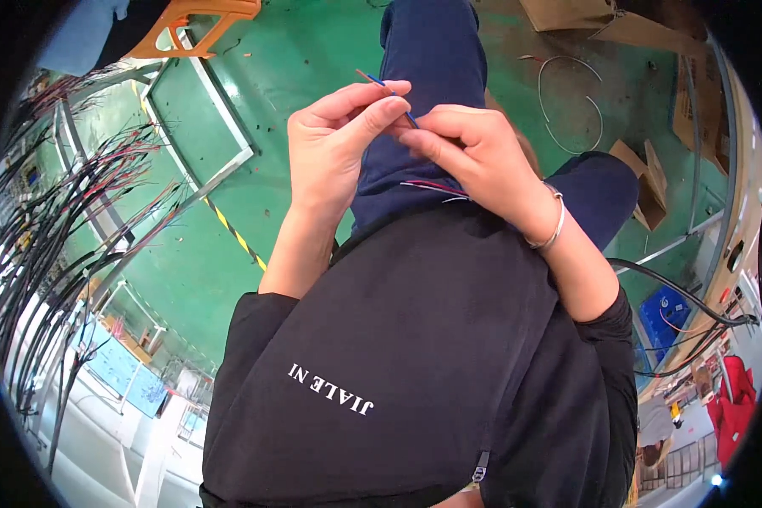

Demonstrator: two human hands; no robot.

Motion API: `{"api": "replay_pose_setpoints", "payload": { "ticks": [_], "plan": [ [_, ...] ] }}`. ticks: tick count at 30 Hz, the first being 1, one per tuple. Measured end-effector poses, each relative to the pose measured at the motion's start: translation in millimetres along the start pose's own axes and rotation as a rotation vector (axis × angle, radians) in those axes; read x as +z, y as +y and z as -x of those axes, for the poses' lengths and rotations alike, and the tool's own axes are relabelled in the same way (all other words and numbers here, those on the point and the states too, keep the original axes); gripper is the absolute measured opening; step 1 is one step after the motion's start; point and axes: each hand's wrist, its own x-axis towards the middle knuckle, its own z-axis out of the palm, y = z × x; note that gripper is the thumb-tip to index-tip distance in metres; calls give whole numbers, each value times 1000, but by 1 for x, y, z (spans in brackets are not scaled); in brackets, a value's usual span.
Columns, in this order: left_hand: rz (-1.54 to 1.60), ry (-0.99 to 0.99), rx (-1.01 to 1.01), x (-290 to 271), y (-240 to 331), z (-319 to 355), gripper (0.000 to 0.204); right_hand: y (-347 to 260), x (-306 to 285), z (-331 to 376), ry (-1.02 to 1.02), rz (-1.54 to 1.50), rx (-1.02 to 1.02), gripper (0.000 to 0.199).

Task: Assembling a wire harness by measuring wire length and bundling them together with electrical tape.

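Observation:
My left hand [337,135] pinches thin wires between thumb and fingertips above my lap. A blue wire [374,79] and a reddish one stick out past these fingers, up and to the left. Close beside it, my right hand [481,151] is closed on the same blue wire, which runs between the two hands. Below the right hand, several loose wires [434,186], red, white and dark, lie across my dark blue trousers. The right palm hides where they lead. A silver bangle [559,222] circles my right wrist.
Many black cables [46,245] with stripped, coloured ends hang at the left. A metal frame [229,169] and yellow-black tape [233,233] lie on the green floor. An orange stool [199,21] stands far left. Cardboard [643,182], a white wire loop [599,110] and a black cable [677,292] are at right.

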Motion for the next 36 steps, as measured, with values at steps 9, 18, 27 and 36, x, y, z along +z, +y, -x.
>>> {"api": "replay_pose_setpoints", "payload": {
  "ticks": [9, 18, 27, 36],
  "plan": [
    [-117, -31, -75, 6, 18, -2, 17, 1, -1, 0, -99, -329, 115, 33],
    [-191, -103, -122, 3, 21, -2, 17, 3, 3, -2, -104, -370, 127, 31],
    [-189, -102, -119, -1, 21, 0, 24, 4, 4, -5, -114, -390, 84, 32],
    [-204, -117, -99, 0, 20, 2, 23, 1, 2, -2, -130, -344, 118, 32]
  ]
}}
